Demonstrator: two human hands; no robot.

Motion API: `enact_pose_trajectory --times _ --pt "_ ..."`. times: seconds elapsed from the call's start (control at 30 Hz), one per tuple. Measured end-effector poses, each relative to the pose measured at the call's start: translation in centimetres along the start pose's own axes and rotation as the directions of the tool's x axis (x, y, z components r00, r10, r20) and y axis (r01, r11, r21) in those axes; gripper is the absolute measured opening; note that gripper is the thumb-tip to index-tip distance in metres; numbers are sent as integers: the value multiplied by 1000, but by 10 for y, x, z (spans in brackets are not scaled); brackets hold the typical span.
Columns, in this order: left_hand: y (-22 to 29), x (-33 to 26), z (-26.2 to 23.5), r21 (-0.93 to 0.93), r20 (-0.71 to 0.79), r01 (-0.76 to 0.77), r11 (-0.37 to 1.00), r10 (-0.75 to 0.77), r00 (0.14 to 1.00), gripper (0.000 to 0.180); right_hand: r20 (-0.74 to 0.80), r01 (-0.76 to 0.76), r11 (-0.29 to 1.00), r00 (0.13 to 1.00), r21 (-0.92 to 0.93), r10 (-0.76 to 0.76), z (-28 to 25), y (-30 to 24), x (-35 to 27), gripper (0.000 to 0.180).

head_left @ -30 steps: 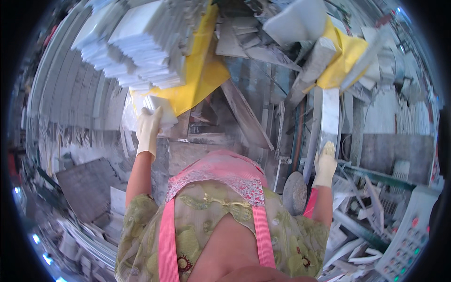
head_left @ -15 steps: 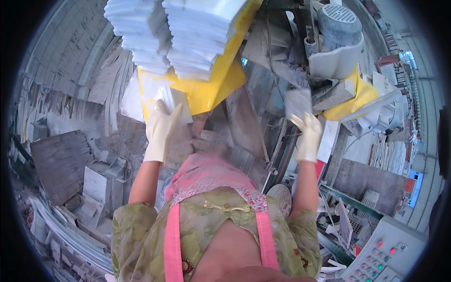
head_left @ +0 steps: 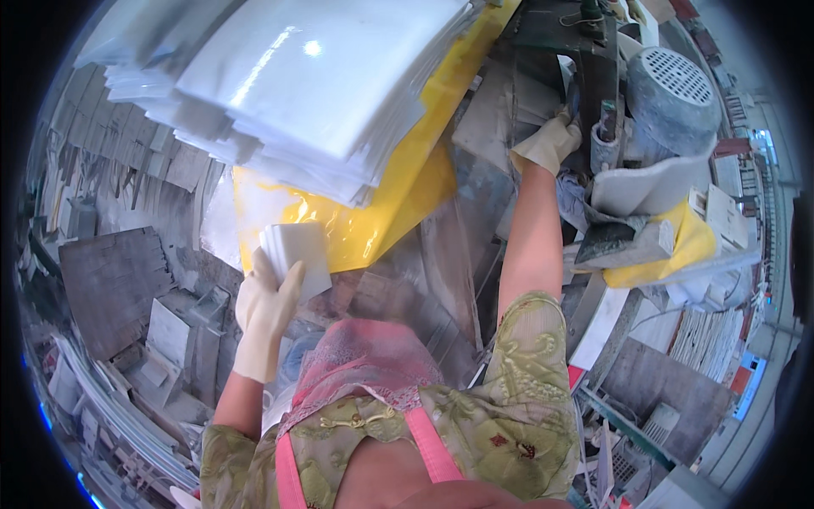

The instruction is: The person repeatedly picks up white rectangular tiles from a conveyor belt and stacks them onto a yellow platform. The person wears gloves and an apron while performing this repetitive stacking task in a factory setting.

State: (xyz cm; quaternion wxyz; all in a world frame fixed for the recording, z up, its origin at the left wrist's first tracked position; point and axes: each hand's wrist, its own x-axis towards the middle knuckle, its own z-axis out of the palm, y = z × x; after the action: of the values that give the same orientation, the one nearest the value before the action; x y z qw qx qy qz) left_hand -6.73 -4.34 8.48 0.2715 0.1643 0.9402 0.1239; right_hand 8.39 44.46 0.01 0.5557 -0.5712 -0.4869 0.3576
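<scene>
My left hand [head_left: 270,301], in a cream rubber glove, is closed round a small stack of white square tiles [head_left: 303,257], with the thumb along their near side. Just beyond it lies a glossy yellow sheet [head_left: 373,229], under tall piles of white tiles [head_left: 297,76]. My right hand [head_left: 549,144], gloved alike, reaches far forward to the dark upright part of a machine [head_left: 585,76]. Its fingers are bent and partly hidden; what they hold, if anything, I cannot make out. A thin pale piece [head_left: 565,69] shows just past the fingertips.
Right of my right arm stands a dusty motor [head_left: 674,89] with a grated cap, above a curved pale guard [head_left: 653,182]. A second yellow sheet [head_left: 670,246] drapes near a stone block. Grey boards [head_left: 114,288] lean at the left. Stacked thin slabs [head_left: 708,343] stand at the right.
My right hand has moved forward to the machine, and the square tile it held no longer shows in it. The view has shifted closer to the white piles. My left hand still holds its tiles.
</scene>
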Motion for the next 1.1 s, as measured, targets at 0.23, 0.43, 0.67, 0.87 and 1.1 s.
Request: enact_pose_trajectory --times 0.23,0.43,0.67,0.87,1.1 --pt "-10 -3 12 -88 -144 -5 996 -8 989 54 59 -22 916 997 -401 50 41 -2 48 43" --pt "-20 -6 22 15 -240 -66 998 68 968 70 230 118 801 973 -587 26 56 -3 73 48" --pt "3 -3 1 188 -88 -24 982 41 995 71 390 347 690 915 -635 -101 29 8 35 56" --pt "33 -13 -20 -16 -3 40 999 -40 999 67 581 499 866 700 18 -415 -62 -17 -90 53" --pt "67 -53 -19 20 53 -310 951 308 950 72 677 624 781 574 2 -460 -228 -112 -94 31"
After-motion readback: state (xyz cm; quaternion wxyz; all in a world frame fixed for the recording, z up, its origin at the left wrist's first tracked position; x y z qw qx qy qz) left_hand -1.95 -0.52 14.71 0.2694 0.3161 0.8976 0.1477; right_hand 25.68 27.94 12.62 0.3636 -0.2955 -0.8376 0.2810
